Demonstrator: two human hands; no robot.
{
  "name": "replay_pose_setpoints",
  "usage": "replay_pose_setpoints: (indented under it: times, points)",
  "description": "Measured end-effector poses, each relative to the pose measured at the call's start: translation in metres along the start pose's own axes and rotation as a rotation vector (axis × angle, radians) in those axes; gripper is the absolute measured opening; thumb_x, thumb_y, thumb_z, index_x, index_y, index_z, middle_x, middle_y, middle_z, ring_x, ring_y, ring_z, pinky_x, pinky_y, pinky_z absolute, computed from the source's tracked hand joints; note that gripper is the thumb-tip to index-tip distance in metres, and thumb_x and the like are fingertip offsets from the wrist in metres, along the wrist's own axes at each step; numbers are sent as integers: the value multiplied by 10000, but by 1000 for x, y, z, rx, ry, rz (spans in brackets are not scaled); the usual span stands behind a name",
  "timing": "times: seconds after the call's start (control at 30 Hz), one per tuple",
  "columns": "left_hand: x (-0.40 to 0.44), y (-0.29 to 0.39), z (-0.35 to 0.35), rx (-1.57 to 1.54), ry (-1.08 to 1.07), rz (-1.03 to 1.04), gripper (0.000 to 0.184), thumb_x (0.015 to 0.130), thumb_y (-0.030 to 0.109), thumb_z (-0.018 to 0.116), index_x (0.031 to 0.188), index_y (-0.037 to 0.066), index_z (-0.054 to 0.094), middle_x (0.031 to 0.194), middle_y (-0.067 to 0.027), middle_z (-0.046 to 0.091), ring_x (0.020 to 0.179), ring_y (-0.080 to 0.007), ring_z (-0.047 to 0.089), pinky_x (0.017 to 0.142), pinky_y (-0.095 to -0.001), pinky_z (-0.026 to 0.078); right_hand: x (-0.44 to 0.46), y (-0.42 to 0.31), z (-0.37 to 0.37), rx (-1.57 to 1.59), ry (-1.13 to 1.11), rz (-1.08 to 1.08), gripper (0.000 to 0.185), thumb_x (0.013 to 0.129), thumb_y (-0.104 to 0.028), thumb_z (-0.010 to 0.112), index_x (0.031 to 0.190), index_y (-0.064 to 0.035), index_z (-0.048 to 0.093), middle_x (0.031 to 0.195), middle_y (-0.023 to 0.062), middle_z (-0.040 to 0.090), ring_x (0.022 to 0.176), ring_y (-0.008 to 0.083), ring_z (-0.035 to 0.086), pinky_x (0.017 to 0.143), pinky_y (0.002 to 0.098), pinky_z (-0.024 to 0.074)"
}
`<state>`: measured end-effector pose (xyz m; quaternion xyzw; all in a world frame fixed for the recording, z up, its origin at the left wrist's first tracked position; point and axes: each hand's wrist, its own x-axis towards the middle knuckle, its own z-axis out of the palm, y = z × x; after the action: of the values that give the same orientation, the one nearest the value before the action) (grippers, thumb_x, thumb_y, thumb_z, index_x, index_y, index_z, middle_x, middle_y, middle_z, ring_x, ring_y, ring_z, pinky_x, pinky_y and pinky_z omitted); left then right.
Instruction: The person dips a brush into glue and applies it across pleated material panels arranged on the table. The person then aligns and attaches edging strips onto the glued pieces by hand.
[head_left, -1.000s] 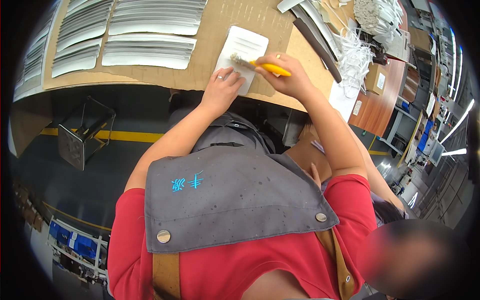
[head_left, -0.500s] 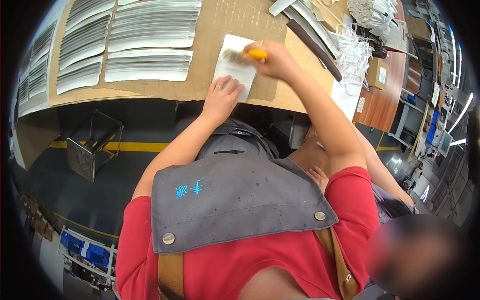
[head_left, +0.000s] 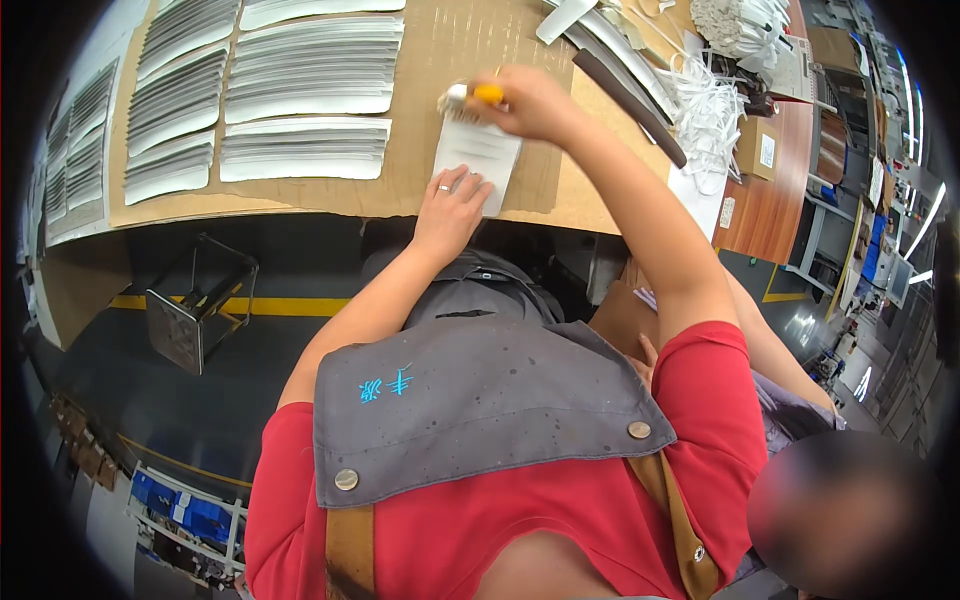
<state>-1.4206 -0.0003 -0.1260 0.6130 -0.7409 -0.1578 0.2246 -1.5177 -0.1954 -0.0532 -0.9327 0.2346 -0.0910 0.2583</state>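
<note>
A white, rectangular piece (head_left: 482,152), possibly a stack of several, lies on the brown cardboard near the table's front edge. Faint grey streaks cross its upper part. My left hand (head_left: 453,208) rests flat on its lower left part, fingers extended, a ring on one finger. In my right hand (head_left: 535,104) is a paintbrush (head_left: 458,104) with a yellow handle. Its pale bristles are at the far end of the white piece; whether they touch it I cannot tell.
Rows of overlapping white strips (head_left: 305,150) lie on the cardboard to the left. Long dark curved strips (head_left: 630,105), a tangle of white strips (head_left: 700,120) and a small brown box (head_left: 757,147) are at right. A stool (head_left: 178,330) stands below left. Another person sits close at right.
My right hand has moved the brush away from me, from the middle of the white piece to its far end. My left hand stays on the piece. The whole view has shifted slightly.
</note>
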Motion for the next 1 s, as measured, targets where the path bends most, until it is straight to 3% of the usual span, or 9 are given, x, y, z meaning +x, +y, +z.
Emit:
replay_pose_setpoints:
  times: [0.17,0.3,0.4,0.57,0.7,0.8,0.83,0.93,1.0]
  points:
    - [1,-1,1,2,0,7,298,767,104,610,1064,112,606,1108,-37,564,1130,-250,459,965,-400,341,6,18,-28,-78,142,107,182,812,-281,607,852,-103,608,659,100,582,637,279,578,553,379,454]
    - [4,2,-3,-11,-16,-4,298,761,102,608,1058,124,601,1094,-30,554,1126,-244,460,951,-392,339,-21,-1,-32,281,298,242,171,790,-250,653,810,-80,643,624,79,587,542,217,564,514,292,444]
    - [6,3,-5,-24,9,-9,276,730,89,609,1004,124,609,1063,-32,556,1092,-242,481,938,-378,342,-51,-11,-16,195,107,241,159,800,-248,641,819,-91,640,627,86,577,583,231,566,543,321,450]
    - [7,2,-4,5,10,-10,252,738,114,609,989,129,606,1065,-22,546,1082,-233,484,924,-376,343,-60,32,-27,18,302,297,166,805,-248,634,788,-84,617,606,71,557,572,234,548,537,332,438]
    - [6,6,-5,47,-13,-42,291,743,130,599,1032,164,595,1094,-18,527,1079,-236,471,901,-402,347,-52,1,-46,115,363,277,147,806,-231,635,806,-85,615,618,72,563,577,228,552,542,329,443]
    - [6,8,-8,63,-53,-44,295,741,130,604,1034,124,578,1100,-34,525,1037,-253,481,877,-406,368,-57,-23,-26,255,206,200,158,808,-242,631,811,-86,606,624,71,560,582,242,553,545,340,447]
    - [6,8,-6,41,-48,-50,293,741,128,605,1031,107,569,1094,-42,524,1026,-259,484,867,-404,377,-57,-10,-10,105,170,109,171,806,-254,629,802,-87,596,624,74,554,592,261,554,545,355,449]
    - [6,7,-2,18,-6,-41,262,744,124,599,994,63,551,1058,-61,523,983,-267,498,834,-388,401,-49,9,-16,-57,340,225,182,810,-258,623,775,-84,585,613,77,545,602,275,554,545,365,447]
    - [4,8,-2,61,42,4,209,746,123,584,936,41,549,1007,-68,522,942,-257,516,809,-362,415,-50,1,-26,17,309,191,144,806,-225,632,813,-83,607,653,81,580,614,258,567,543,340,449]
